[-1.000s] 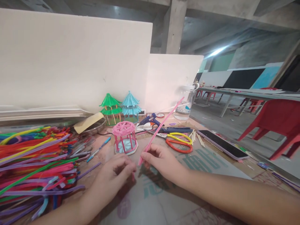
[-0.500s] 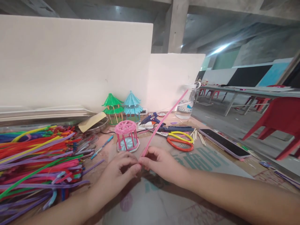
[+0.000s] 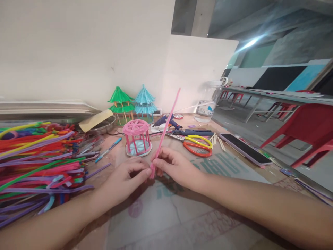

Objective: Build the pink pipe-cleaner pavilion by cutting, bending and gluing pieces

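A long pink pipe cleaner (image 3: pixel 166 127) rises steeply from between my two hands. My left hand (image 3: pixel 125 178) pinches its lower end with thumb and fingers closed. My right hand (image 3: pixel 174 166) grips the same stem just beside it, fingers curled. Both hands hover low over the cardboard-covered table (image 3: pixel 166 215). Just behind them stands a small pink cage-like model (image 3: pixel 136 137) on a pale blue base.
A large heap of coloured pipe cleaners (image 3: pixel 39 163) fills the left. Green (image 3: pixel 121 102) and blue (image 3: pixel 144 100) pagoda models stand by the wall. A glue gun (image 3: pixel 166 121), scissors (image 3: pixel 197 144), a pen (image 3: pixel 108 150), a phone (image 3: pixel 247 149) and a clear jar (image 3: pixel 208 106) lie behind and right.
The pipe cleaner has swung from a slant to the right toward nearly upright. My hands stay together on its lower end; the view has tilted down slightly.
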A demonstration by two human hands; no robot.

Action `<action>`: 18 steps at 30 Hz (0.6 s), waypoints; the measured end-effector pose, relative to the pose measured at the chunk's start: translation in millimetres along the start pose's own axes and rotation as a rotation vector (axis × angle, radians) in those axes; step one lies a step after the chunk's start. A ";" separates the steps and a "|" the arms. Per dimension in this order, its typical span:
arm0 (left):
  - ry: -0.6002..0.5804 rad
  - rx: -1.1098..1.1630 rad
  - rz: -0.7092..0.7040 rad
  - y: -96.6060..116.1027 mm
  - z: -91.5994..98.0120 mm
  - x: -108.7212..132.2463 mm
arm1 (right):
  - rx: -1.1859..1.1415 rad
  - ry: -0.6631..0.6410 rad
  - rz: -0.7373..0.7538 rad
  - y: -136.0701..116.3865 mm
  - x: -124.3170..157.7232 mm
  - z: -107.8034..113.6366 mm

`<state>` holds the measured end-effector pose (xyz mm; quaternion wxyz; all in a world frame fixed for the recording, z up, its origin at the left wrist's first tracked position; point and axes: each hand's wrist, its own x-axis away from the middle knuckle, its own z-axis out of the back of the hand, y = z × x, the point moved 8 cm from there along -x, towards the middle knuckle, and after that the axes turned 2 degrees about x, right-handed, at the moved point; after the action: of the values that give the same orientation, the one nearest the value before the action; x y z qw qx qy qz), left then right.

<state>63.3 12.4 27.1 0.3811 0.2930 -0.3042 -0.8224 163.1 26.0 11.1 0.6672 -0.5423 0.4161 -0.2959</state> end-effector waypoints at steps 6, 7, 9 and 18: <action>-0.017 -0.033 -0.008 -0.1 -2.1 -0.2 | 0.019 0.010 0.000 3.1 -1.1 2.0; -0.018 -0.034 -0.012 -0.5 -2.3 -0.1 | 0.017 0.007 0.000 3.6 -1.4 1.7; -0.017 -0.029 -0.014 -2.0 -2.6 0.1 | 0.007 0.006 -0.001 4.4 -1.7 1.3; -0.016 0.025 -0.007 -7.1 -3.3 1.8 | 0.108 0.023 -0.025 3.2 1.0 0.6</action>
<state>61.5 13.8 19.4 0.3720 0.2922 -0.3164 -0.8223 163.9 26.2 7.9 0.6870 -0.5072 0.4002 -0.3326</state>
